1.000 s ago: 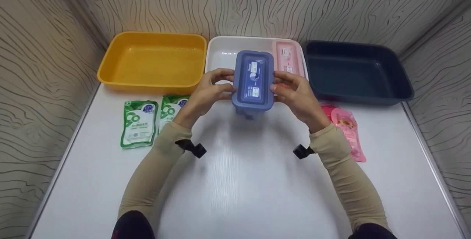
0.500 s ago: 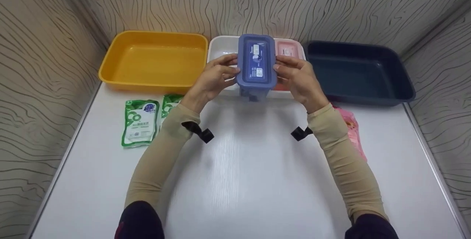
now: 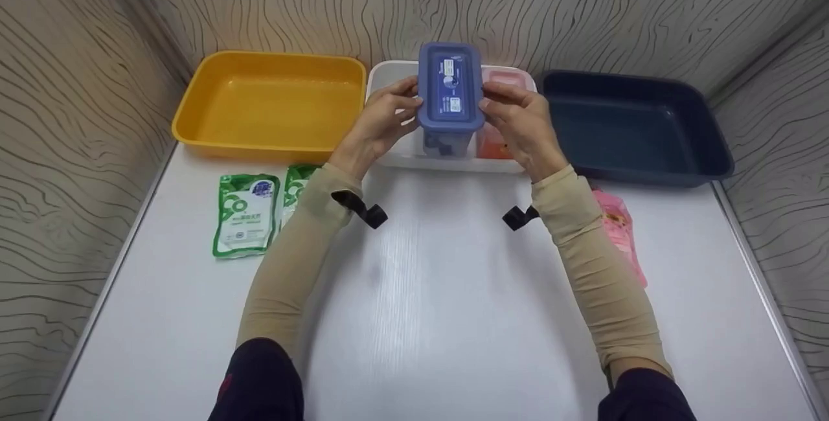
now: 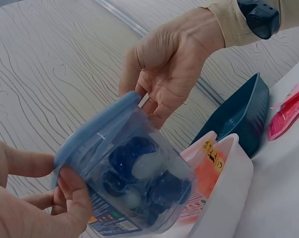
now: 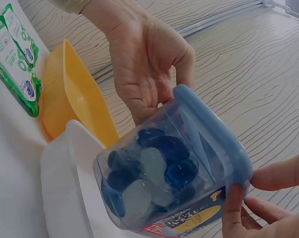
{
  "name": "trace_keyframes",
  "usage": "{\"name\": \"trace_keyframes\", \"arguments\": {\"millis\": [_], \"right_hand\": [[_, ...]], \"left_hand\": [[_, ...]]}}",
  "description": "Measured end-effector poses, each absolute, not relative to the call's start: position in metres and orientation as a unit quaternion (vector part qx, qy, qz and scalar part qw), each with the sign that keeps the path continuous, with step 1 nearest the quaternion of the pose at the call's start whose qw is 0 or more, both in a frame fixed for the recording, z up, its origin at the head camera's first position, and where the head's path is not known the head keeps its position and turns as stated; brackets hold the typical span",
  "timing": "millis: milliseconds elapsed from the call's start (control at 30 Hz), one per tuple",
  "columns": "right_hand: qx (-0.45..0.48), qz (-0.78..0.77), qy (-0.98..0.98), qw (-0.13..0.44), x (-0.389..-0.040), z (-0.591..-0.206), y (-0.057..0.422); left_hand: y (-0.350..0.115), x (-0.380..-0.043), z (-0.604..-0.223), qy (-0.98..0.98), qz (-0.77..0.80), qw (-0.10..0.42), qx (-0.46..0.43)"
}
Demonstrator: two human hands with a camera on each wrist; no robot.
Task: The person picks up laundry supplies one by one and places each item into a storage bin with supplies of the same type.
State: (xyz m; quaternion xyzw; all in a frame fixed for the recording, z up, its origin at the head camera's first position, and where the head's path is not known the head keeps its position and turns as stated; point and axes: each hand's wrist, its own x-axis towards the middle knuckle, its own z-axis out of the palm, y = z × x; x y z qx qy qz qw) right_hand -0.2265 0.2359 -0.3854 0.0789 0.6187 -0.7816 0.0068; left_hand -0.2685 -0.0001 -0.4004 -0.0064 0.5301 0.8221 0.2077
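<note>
A clear plastic tub of laundry pods (image 3: 450, 87) with a blue lid hangs over the white tray (image 3: 447, 165), held from both sides. My left hand (image 3: 382, 120) grips its left edge just under the lid. On the opposite edge my right hand (image 3: 521, 123) pinches the lid's rim. Dark blue and whitish pods (image 4: 139, 168) show through the wall in the left wrist view. Inside the tray's right end stands a second tub, with a pink lid (image 3: 508, 78), partly hidden behind my right hand.
A yellow tray (image 3: 269, 103) stands left of the white one, a dark blue tray (image 3: 638, 126) right of it. Green-and-white pouches (image 3: 246, 217) lie at the left. A pink pouch (image 3: 618, 230) lies at the right, partly under my forearm. A patterned wall (image 3: 453, 0) rises behind.
Both hands have carried the blue-lidded tub away from me, from the white tray's front edge to over its middle. The trays and pouches stay put.
</note>
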Motion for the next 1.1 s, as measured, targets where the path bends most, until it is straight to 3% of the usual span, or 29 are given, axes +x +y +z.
{"name": "trace_keyframes", "arguments": {"millis": [1100], "right_hand": [[0.066, -0.743, 0.666, -0.016, -0.251, -0.439, 0.213]], "left_hand": [[0.003, -0.278, -0.446, 0.636, 0.763, 0.113, 0.008]]}}
